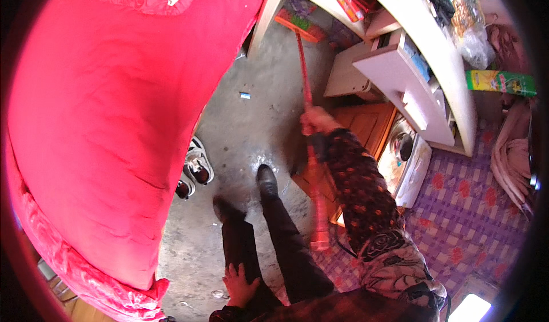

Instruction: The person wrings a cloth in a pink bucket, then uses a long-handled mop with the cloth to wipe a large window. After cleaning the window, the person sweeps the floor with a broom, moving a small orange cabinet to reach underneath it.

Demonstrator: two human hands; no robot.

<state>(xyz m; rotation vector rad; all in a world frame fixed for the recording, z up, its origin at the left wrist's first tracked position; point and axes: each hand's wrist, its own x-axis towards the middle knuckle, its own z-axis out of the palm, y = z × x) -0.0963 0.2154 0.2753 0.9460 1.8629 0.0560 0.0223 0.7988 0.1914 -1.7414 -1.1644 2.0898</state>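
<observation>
A broom with a red handle (303,71) reaches away from me along the concrete floor. My right hand (316,121) is wrapped around its handle partway down, and the handle's thick end points back toward my body. At the far end, the orange broom head (298,25) with green bristles rests under a desk. My left hand (240,284) lies on my dark trouser leg with its fingers spread and nothing in it. A small blue-and-white scrap (245,95) lies on the floor between the bed and the broom handle.
A bed with a red cover (107,107) lines the left side, with sneakers (199,163) at its edge. Right of me stand a desk with an open drawer (399,77), a wooden panel (360,124) and a white box (411,172). Purple checked cloth (459,219) spreads at lower right.
</observation>
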